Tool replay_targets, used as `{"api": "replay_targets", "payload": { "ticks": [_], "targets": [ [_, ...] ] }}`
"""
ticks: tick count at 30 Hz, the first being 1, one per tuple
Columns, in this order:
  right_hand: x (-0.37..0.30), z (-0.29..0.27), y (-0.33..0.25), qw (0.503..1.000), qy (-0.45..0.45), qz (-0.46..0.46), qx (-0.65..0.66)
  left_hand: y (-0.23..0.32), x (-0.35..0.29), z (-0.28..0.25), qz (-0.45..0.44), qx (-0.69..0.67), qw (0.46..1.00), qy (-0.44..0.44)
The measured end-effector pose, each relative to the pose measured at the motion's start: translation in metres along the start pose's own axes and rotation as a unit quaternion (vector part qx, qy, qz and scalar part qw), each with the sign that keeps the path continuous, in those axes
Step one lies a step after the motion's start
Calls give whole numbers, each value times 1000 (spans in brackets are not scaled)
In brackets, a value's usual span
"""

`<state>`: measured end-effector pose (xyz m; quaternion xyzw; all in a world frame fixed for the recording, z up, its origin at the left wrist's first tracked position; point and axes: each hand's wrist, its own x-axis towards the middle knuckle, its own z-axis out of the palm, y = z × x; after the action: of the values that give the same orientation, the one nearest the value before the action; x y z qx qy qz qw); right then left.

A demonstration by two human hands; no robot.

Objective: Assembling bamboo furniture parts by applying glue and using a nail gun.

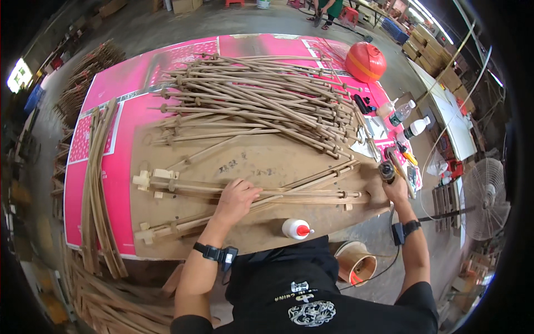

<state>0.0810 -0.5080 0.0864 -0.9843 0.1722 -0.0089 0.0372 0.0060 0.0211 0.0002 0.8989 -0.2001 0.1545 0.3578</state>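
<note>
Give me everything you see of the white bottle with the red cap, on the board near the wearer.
The white bottle looks like plastic, with a rounded body and a red cap whose small nozzle points rightward. It sits on the brown board near the wearer's edge, apart from the wooden rods. Only the board touches it; whether it stands or lies is unclear.

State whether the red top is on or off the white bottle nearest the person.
On: the red top sits on the end of the white bottle.
</note>
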Motion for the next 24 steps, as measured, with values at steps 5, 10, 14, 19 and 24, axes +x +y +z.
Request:
{"api": "replay_targets", "payload": {
  "ticks": [5,10,14,19,24],
  "targets": [
    [-37,-65,-36,994,-13,-54,96,2,3,2,4,-3,1000,0],
    [-80,-101,-120,903,-202,-238,295,3,4,-1,11,10,1000,9],
    [-91,-77,-181,870,-294,-299,261,4,4,-3,-2,14,1000,4],
    [-97,-61,-221,847,-330,-341,239,2,3,1,2,2,1000,20],
    [-99,-54,-229,839,-335,-358,235,2,1,1,-7,-7,1000,17]
  ]
}}
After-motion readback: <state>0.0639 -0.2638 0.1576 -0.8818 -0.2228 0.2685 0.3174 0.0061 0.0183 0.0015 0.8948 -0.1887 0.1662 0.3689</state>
